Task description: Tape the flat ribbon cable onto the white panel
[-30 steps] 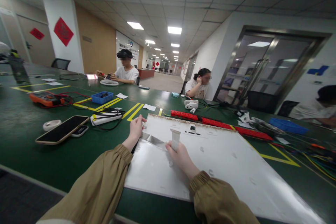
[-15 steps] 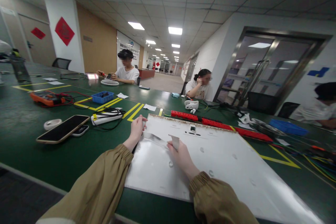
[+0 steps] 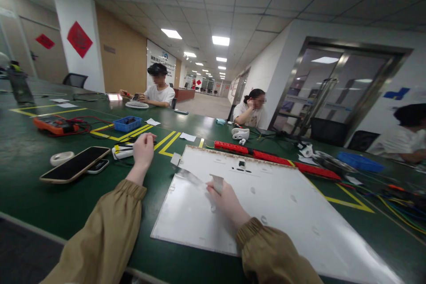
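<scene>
A large white panel (image 3: pixel 266 213) lies flat on the green table, its far edge brownish. Over its left part, my right hand (image 3: pixel 228 199) is closed on a thin, flat silvery strip (image 3: pixel 191 176), which looks like a flat ribbon cable. One end of the strip stands up above my fingers; the other reaches past the panel's left edge and bends upward. My left hand (image 3: pixel 143 153) is off the panel to the left, in front of a white device with a black cord (image 3: pixel 122 151). Its fingers are curled together, and anything between them is hidden.
A phone (image 3: pixel 76 164) rests on smaller items at left. Behind are an orange multimeter (image 3: pixel 56 125) and a blue tray (image 3: pixel 128 124). Red strips (image 3: pixel 276 158) run along the panel's far side. Cables (image 3: pixel 399 213) lie at right. Two people sit across the table, another at far right.
My left hand has let go of the strip's left end and moved left, away from the panel. My right hand still holds the strip in about the same place.
</scene>
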The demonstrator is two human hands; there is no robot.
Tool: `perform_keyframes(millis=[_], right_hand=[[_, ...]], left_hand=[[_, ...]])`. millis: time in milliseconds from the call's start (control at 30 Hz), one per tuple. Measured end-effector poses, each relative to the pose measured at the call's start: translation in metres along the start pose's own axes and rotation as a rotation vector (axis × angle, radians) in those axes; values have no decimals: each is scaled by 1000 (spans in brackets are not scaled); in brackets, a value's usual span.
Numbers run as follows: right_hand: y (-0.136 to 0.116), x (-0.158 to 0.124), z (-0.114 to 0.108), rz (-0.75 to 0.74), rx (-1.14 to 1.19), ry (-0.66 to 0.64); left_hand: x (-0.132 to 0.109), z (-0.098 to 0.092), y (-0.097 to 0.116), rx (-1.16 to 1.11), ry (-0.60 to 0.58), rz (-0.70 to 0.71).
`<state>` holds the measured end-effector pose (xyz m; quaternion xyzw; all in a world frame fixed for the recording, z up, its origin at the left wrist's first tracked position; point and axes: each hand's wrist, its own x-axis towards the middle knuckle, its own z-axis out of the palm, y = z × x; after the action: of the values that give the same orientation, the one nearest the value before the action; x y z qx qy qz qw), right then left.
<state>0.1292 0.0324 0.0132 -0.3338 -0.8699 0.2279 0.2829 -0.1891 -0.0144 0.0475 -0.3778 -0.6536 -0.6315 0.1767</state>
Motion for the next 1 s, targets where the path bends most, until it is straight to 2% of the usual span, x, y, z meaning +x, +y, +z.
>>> perform_keyframes(millis=[67, 133, 233, 333, 367, 433, 467, 600, 667, 867, 1000], right_hand=[[-2, -1, -2, -57, -9, -32], [-3, -2, -5, -155, -11, -80], [-2, -3, -9, -291, -44, -166], [-2, -5, -11, -294, -128, -215], [-2, -6, -11, -263, -155, -232], [-4, -9, -11, -185, -185, -267], [-5, -10, -11, -154, -193, -290], [-9, -13, -11, -108, -211, -378], [-11, -13, -11, -103, -225, -395], [-18, -14, -14, -105, -293, -493], [-24, -15, -16, -81, -303, -516]], left_hand=[[14, -25, -14, 208, 34, -22], [24, -51, -31, 501, -24, -46], [30, -87, -60, 886, -181, -134], [33, -112, -86, 1019, -434, -379], [34, -118, -92, 1026, -498, -411], [36, -125, -98, 1020, -572, -429], [36, -128, -98, 1018, -570, -432], [39, -136, -91, 1061, -451, -571], [41, -141, -88, 1077, -437, -614], [44, -150, -92, 1126, -463, -625], [43, -149, -92, 1151, -458, -565]])
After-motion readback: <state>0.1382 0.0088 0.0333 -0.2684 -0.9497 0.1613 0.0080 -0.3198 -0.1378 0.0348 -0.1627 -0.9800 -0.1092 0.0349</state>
